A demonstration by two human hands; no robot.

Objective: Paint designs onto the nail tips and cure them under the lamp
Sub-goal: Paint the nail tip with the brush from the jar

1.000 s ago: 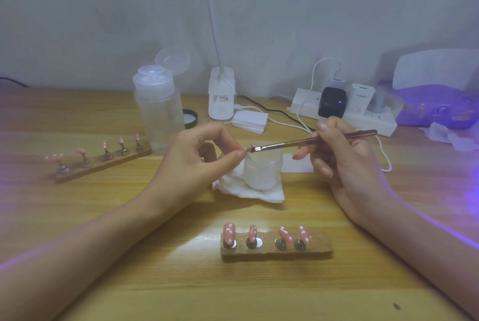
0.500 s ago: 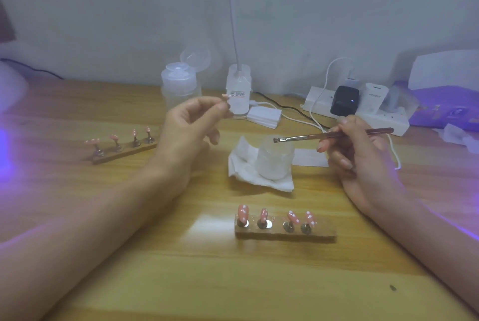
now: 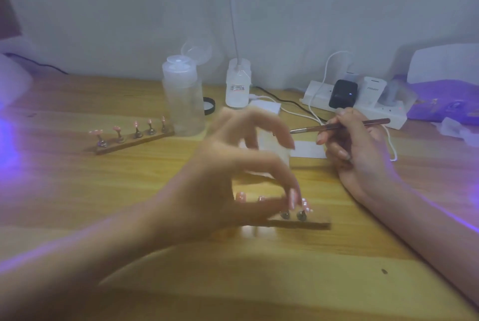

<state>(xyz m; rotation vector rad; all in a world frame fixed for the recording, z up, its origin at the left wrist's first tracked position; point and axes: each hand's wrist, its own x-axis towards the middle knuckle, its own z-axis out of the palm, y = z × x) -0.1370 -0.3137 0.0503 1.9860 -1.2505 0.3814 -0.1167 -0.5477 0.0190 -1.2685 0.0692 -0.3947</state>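
My left hand [image 3: 233, 170] is blurred over the near wooden nail holder [image 3: 311, 225]. Its thumb and index finger pinch together at what looks like a pink nail tip [image 3: 293, 197], right at the holder's row. Two more pink tips show left of the fingers, and a decorated tip [image 3: 305, 204] stands on its metal peg to the right. My right hand [image 3: 357, 149] grips a thin brush [image 3: 337, 126] that points left, above the table. A second holder [image 3: 134, 140] with several pink tips lies at the left.
A clear pump bottle [image 3: 184, 103] with its lid open stands at the back, with a black cap [image 3: 209, 106] and a white lamp base [image 3: 238, 87] beside it. A frosted cup [image 3: 274, 149] is partly hidden behind my left hand. A power strip [image 3: 373, 111] with cables sits back right.
My left hand has dropped from chest height near the lamp base down to the near holder, carrying the pinched tip. The right hand and brush have stayed about where they were.
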